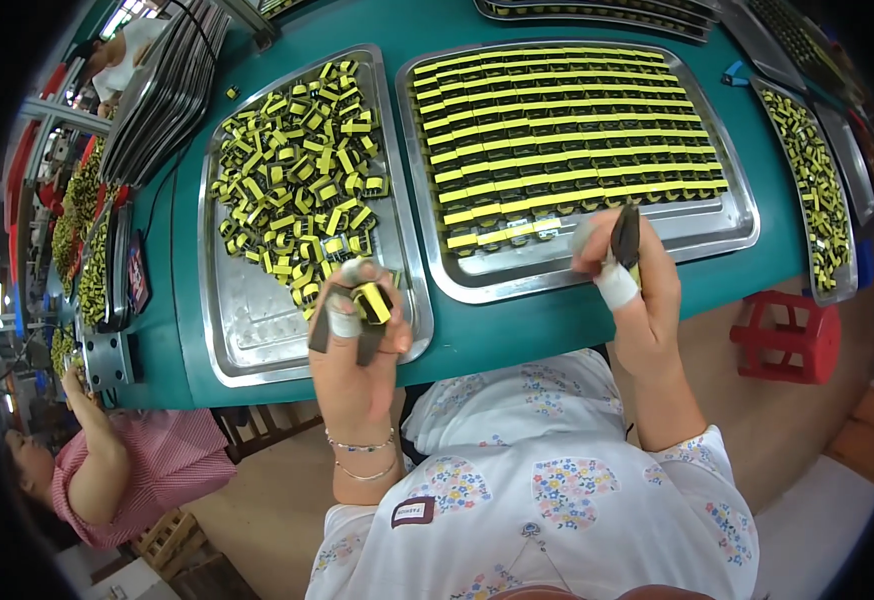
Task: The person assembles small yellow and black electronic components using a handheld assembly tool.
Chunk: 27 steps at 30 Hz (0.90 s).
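Observation:
My left hand (357,370) is closed around a small yellow-and-black transformer (373,303), above the near right corner of the left tray. White tape and grey coverings wrap some of its fingers. In my right hand (647,290) is a dark pointed tool that looks like a pair of pliers (626,236), jaws pointing away from me. White tape circles a finger of this hand too. It hovers at the near edge of the right metal tray (517,286), where similar parts stand in neat rows; the nearest row is short. Loose parts lie heaped in the left metal tray (247,345).
Stacked trays (162,100) stand at the far left. Another tray of loose parts (817,190) lies at the right, near a blue tool (732,73). A red stool (789,338) is below the table's right side. A person in a striped top (152,465) works at the left.

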Each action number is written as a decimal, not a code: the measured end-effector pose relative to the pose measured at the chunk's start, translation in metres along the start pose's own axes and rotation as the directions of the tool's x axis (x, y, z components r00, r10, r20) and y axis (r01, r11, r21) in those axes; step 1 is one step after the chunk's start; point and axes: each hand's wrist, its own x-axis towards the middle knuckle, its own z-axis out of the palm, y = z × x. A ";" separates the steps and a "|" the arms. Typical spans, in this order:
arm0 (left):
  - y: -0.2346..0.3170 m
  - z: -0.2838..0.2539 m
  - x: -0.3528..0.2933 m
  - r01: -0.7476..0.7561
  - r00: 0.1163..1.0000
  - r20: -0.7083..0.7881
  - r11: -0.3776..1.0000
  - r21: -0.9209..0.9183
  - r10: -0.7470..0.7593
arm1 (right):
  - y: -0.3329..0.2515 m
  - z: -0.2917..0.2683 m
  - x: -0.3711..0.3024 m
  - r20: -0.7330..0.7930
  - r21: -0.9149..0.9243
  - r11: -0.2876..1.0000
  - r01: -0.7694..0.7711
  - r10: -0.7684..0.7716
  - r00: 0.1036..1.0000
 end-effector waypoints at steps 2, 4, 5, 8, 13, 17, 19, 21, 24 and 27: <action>-0.007 0.002 0.000 0.091 0.993 0.088 0.991 -0.102 -0.082 | -0.004 0.002 -0.003 0.055 0.018 1.000 -0.007 0.006 0.998; -0.008 0.013 -0.003 0.115 0.982 0.154 0.993 -0.018 -0.111 | -0.003 0.008 -0.006 0.099 0.015 1.000 0.013 -0.015 0.995; -0.010 0.021 -0.006 0.096 0.983 0.151 0.995 0.037 -0.101 | -0.005 0.007 -0.004 0.099 0.018 1.000 0.014 -0.016 0.995; -0.011 0.029 -0.006 0.069 0.971 0.200 0.958 0.280 -0.129 | -0.014 0.005 -0.001 0.324 -0.290 0.935 0.205 -0.106 0.940; -0.006 0.038 -0.011 0.004 0.971 0.206 0.861 0.509 -0.126 | -0.010 0.004 -0.003 0.354 -0.407 0.864 0.295 -0.148 0.923; -0.009 0.034 -0.013 -0.039 0.976 0.205 0.863 0.504 -0.075 | -0.010 0.004 -0.002 0.334 -0.466 0.826 0.318 -0.169 0.927; -0.008 0.031 -0.013 0.024 0.970 0.206 0.888 0.460 -0.133 | -0.010 0.004 -0.003 0.339 -0.478 0.817 0.323 -0.168 0.926; -0.010 0.024 -0.014 -0.014 0.977 0.189 0.850 0.527 -0.101 | -0.009 0.005 -0.003 0.343 -0.490 0.808 0.327 -0.166 0.925; -0.011 0.024 -0.014 -0.004 0.983 0.163 0.866 0.501 -0.089 | -0.009 0.006 -0.003 0.347 -0.493 0.806 0.327 -0.162 0.924; -0.011 0.028 -0.013 -0.125 0.975 0.221 0.831 0.543 0.002 | -0.009 0.007 -0.004 0.340 -0.509 0.798 0.323 -0.158 0.927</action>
